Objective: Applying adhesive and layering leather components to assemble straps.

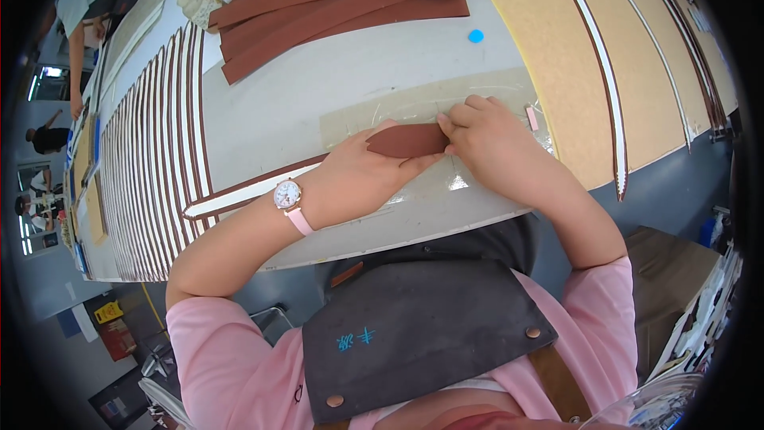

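A brown leather-like strip (410,142) with a pointed end lies between my hands. Its white-faced length (255,193), edged in brown, runs out to the left from beneath my left wrist. My left hand (366,166), wearing a pink-strapped watch (287,194) at the wrist, grips the strip with thumb and fingers. Brown material shows across those fingers. At the strip's right end, my right hand (487,139) pinches it between thumb and curled fingers. Both hands are over a clear sheet (342,129) on the pale grey work board (278,115). The fingers hide part of the strip.
A pile of brown strips (342,0) lies at the back. Many white-and-brown strips (151,143) stand in rows at left, near a white squeeze bottle (195,6). A blue disc (476,36) and pink piece (532,118) sit right of centre. Tan board (557,48) carries long strips.
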`<state>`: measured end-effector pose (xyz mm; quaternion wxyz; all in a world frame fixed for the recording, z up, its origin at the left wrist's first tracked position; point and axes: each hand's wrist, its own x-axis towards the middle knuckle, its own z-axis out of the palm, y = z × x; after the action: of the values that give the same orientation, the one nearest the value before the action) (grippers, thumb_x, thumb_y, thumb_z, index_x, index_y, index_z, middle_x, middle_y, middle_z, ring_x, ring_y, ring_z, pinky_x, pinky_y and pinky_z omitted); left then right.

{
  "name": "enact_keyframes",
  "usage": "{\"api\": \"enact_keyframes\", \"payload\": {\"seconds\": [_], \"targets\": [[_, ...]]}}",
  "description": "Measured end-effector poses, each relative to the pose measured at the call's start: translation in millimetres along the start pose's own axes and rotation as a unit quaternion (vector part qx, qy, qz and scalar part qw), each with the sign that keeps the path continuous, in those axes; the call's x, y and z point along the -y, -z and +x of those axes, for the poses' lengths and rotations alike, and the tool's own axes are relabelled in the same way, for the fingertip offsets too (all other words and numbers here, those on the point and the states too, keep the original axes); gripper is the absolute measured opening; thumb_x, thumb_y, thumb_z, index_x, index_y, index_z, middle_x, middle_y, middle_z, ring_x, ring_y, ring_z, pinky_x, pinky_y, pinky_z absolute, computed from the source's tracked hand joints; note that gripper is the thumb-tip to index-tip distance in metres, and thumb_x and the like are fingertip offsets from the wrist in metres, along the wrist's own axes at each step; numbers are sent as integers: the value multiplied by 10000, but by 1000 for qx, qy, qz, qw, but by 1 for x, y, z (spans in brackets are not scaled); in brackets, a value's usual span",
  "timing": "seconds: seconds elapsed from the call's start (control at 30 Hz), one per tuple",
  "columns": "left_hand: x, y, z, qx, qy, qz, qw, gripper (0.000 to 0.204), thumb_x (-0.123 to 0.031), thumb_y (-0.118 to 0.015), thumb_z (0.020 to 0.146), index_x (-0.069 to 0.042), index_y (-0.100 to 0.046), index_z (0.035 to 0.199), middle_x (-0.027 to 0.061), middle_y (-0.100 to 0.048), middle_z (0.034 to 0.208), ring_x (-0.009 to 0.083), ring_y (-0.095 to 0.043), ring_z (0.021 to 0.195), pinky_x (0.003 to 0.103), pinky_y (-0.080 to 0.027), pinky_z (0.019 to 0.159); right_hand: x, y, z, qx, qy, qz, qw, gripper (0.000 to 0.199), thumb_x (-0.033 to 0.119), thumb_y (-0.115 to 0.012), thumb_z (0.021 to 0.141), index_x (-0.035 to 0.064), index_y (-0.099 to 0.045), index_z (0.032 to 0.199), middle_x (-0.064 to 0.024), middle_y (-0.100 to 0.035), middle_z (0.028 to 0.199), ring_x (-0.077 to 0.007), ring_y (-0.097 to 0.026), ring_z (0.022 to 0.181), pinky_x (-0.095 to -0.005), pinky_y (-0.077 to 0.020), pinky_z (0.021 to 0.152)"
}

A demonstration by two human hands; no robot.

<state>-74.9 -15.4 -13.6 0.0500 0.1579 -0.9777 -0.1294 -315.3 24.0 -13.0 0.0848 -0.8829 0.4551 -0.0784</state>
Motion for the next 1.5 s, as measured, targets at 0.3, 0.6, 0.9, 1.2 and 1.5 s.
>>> {"api": "enact_keyframes", "payload": {"seconds": [0.3, 0.6, 0.9, 1.2, 1.5], "targets": [[0, -14, -26, -116, 256, -337, 899, 454, -90, -744, 887, -60, -617, 1322, 126, -632, 1239, 294, -621, 1126, 358, -536, 984, 4, 3, 0, 24, -26, -7, 999, 392, 168, -692, 896, -56, -700, 1217, -92, -648, 989, -258, -588, 983, -385, -479, 917], [-9, 5, -12, -84, 117, -5, 990, 550, -193, -812, 824, -161, -665, 1354, 106, -616, 1206, 277, -629, 1053, 365, -541, 897, 10, -2, -2, -18, -13, -32, 999, 136, 49, -613, 832, -10, -725, 884, -104, -652, 988, -278, -598, 972, -384, -479, 875], [-7, -8, 1, -80, 116, 10, 990, 471, -184, -798, 829, -233, -723, 1292, 93, -582, 1066, 256, -637, 888, 379, -558, 747, 13, -16, -10, -81, -19, -43, 996, 295, 89, -625, 846, -38, -723, 1093, -86, -653, 1008, -272, -597, 1012, -378, -481, 898], [-8, -10, 3, -114, 91, 46, 988, 376, -164, -766, 845, -185, -752, 1220, 76, -540, 973, 228, -615, 815, 347, -546, 655, 11, -34, -35, -176, -105, 155, 967, 451, 3, -724, 829, 27, -686, 1278, -110, -574, 1066, -323, -558, 1097, -462, -451, 1056], [-11, -8, 5, -104, 98, 35, 989, 387, -175, -766, 859, -180, -742, 1245, 83, -549, 996, 229, -620, 810, 350, -548, 662, 20, -40, -43, -191, -68, 62, 977, 413, 65, -633, 818, 25, -712, 1222, -118, -575, 1119, -335, -543, 1169, -525, -397, 1145]]}}
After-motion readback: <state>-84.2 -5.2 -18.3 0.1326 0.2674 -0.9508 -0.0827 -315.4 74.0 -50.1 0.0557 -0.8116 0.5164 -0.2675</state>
